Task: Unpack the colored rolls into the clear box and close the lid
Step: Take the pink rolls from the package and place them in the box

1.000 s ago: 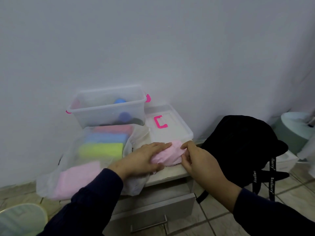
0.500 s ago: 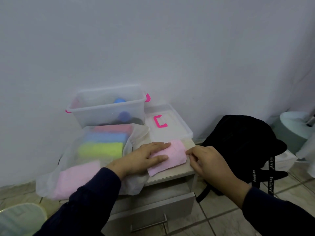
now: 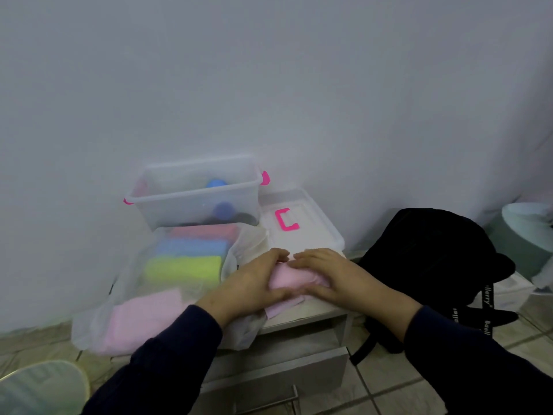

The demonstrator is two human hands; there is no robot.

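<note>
Wall (image 3: 269, 85) filling the top half, pale, plain. Tile floor (image 3: 389, 393) showing at the bottom, r side

Cabinet (image 3: 299, 366) sitting low against the wall, drawer w/ a bar handle facing the camera; everything else resting on its top

Backpack (image 3: 431, 265), black, standing on the floor just r of the cabinet, straps w/ white lettering hanging down

Bag (image 3: 125, 283), clear plastic, lying on the l part of the top and hanging over the front edge. Inside it, back to front: red roll (image 3: 203, 231), blue roll (image 3: 191, 246), green roll (image 3: 182, 268), big pink roll (image 3: 143, 319), lying side by side and touching

Box (image 3: 191, 202), clear, pink latches at both ends, standing open at the back by the wall, just behind the bag. Blue round things showing through its front wall, plus smth dark at the bottom – cannot tell what

Lid (image 3: 302, 223) lying flat just r of the box, pink handle up, not on the box

Both arms in dark sleeves, coming in from the bottom edge

L hand (image 3: 248, 286) and r hand (image 3: 332, 280) both lying over a small pink cloth (image 3: 291, 278) on the cabinet top, in front of the lid, beside the bag mouth. Fingers curling over and round the cloth from either side, fingertips nearly meeting on top – both hands gripping it, pressing it down. Cloth looking part rolled; a flat corner sticking out under the l hand at the front edge. Cloth not in the box
</note>
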